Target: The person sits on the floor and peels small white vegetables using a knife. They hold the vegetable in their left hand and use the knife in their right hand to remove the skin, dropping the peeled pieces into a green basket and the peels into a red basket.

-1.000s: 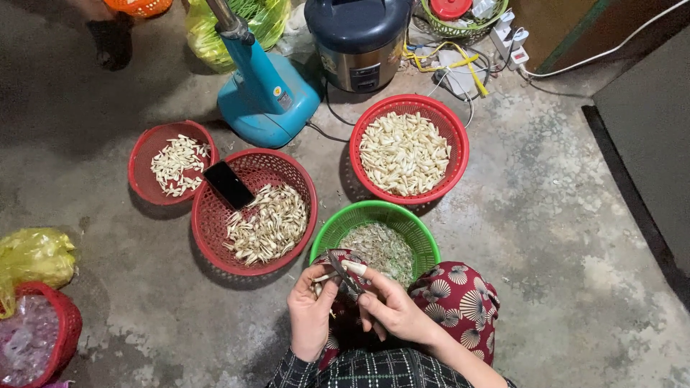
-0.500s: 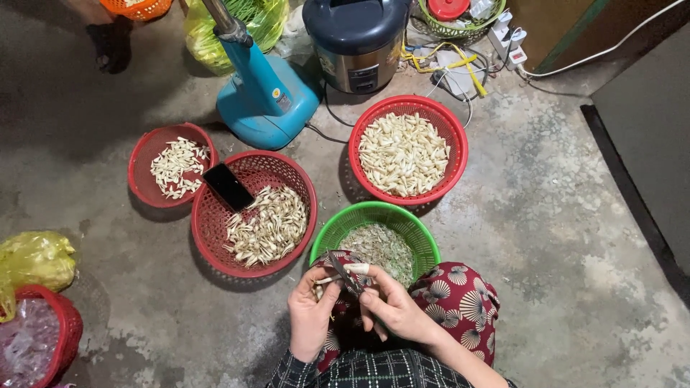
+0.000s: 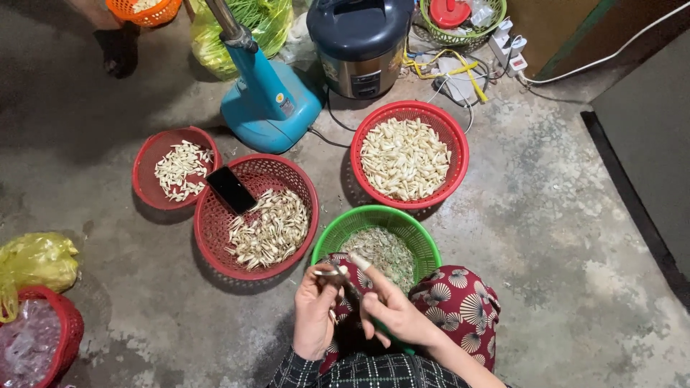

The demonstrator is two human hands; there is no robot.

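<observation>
Hands working a small piece over the green basket

The left hand [image 3: 314, 316] pinches a small pale piece [image 3: 332, 273] in closed fingers; the right hand [image 3: 392, 312] presses a thin tool, fingers curled round it, its long axis slanting up-left to the piece. Both sit just at the near rim of the green basket [image 3: 327, 241] of husks. A dark phone [image 3: 231, 190] leans in the red basket [image 3: 215, 237], left of them.

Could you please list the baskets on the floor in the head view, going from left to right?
Red basket with a clear bag → small red basket → red basket with the phone → green basket → large red basket.
</observation>
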